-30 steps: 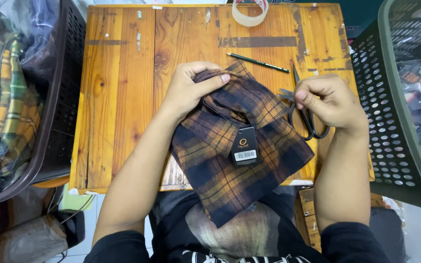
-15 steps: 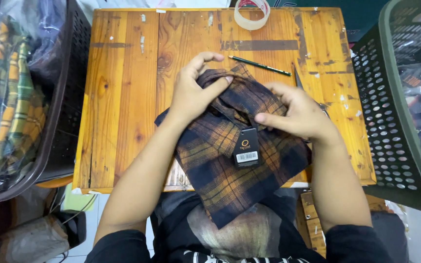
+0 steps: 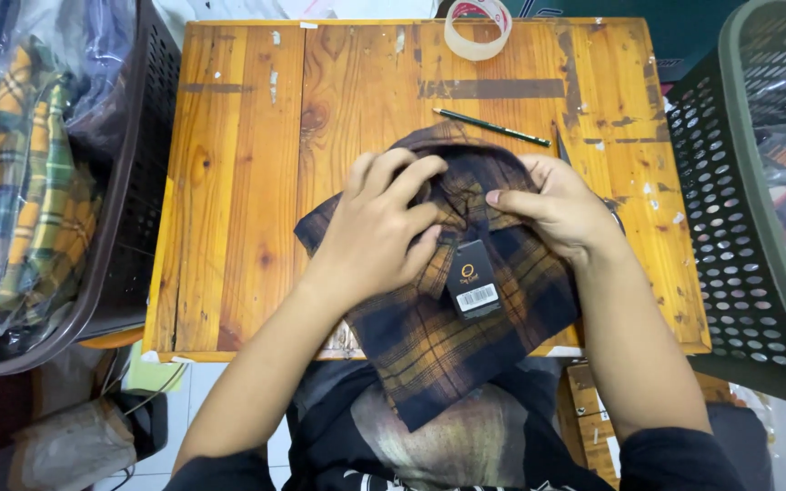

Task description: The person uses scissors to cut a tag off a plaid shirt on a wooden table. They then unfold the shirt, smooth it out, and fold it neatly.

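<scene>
- The dark plaid shirt (image 3: 448, 300) lies folded on the near half of the wooden surface (image 3: 247, 182), its lower corner hanging over the near edge toward you; take it as your landmark.
- A black hang tag (image 3: 473, 278) sits at the shirt's middle, just below the collar area. Keep it flat and face up as you press.
- Your left hand (image 3: 382, 229) lies on the shirt's upper left, fingers curled into the cloth near the collar; its grip is closed loosely on a fold of fabric.
- Your right hand (image 3: 552, 207) rests on the upper right, thumb and fingers pinching the collar cloth. Pull both sides evenly, I'd say, so the fold stays square.
- Beyond the shirt lies a green pencil (image 3: 491, 127); farther off, a tape roll (image 3: 478, 27).
- Left of the shirt stands a brown basket (image 3: 129, 227) of bagged plaid clothes, right a green basket (image 3: 730, 227).
</scene>
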